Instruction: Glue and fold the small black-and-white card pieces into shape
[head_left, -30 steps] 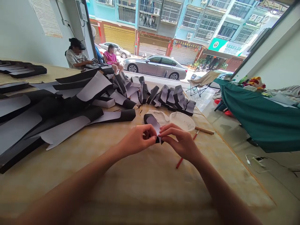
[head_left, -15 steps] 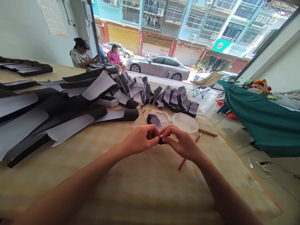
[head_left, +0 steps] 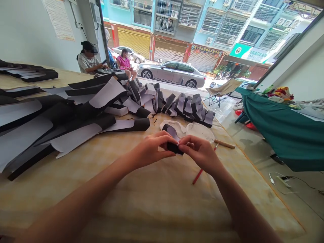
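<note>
Two bare hands are on one small piece at the front of the bench [head_left: 113, 202]. The left hand [head_left: 152, 150] and the right hand [head_left: 201, 156] come together over a black-and-white paper piece [head_left: 172, 146], its black end pinched between them while the rest lies back on a white cloth [head_left: 170, 124]. The fingers [head_left: 188, 141] of both hands are closed tight on that black end, almost knuckle to knuckle, with no gap to speak of. It's a small grip, and that's the risk: if the pressure eases or one hand shifts, the folded end could spring open. Pull too hard and the paper could crease or tear right at the pinch. Just ahead sits a white plastic bowl [head_left: 199, 132], close to the right hand, so a careless lift of the wrist could knock it, and whatever film coats it is hard to make out. A wooden-handled brush [head_left: 224, 144] and a red stick [head_left: 198, 176] lie nearby, easy to nudge. On the left, the heaped black-and-white strips [head_left: 68, 130] could slide if bumped.
</note>
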A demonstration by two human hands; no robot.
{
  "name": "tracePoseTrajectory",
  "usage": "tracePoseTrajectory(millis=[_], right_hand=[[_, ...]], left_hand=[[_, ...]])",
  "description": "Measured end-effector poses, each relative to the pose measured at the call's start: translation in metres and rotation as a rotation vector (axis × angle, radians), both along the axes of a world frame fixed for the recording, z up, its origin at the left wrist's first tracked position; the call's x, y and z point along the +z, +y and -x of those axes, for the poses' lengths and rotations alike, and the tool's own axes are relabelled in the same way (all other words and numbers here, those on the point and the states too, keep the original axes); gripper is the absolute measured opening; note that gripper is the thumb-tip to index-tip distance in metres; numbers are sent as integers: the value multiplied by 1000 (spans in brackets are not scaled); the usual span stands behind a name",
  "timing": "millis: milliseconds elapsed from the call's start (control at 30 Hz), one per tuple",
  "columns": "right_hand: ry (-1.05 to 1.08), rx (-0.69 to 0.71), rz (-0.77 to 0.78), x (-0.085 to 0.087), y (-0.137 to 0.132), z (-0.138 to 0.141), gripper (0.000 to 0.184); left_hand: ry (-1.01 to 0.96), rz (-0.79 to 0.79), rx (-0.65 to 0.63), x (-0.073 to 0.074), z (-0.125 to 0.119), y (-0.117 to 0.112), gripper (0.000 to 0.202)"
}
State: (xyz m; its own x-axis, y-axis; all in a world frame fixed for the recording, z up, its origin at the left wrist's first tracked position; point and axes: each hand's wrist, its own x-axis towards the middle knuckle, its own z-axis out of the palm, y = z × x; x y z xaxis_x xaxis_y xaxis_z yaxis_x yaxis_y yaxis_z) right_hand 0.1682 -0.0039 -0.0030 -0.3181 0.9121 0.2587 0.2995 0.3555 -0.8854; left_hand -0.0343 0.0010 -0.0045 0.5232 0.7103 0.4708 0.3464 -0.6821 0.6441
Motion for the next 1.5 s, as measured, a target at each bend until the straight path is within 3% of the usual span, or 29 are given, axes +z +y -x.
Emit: tracePoseTrajectory(millis=[167,600,900,1100,1233,1500], right_hand=[[67,-4,25,4,-3,3,17],[72,-56,-33,1,-4,7,15],[-98,-68,-39,5,-6,2,16],[179,-232,18,9,-9,12,20],[328,-262,74,7,-16,21,23],[346,-234,78,5,-18,22,19]], left_hand=[[-100,-87,4,-5,-1,1,27],[-149,-111,20,-10,-2,3,27],[-99,-180,9,-10,-3,2,27],[-150,-348,161,-14,-10,0,67],[-167,-372,163,-17,-14,-2,61],[-261,-322,89,-12,-12,-1,54]])
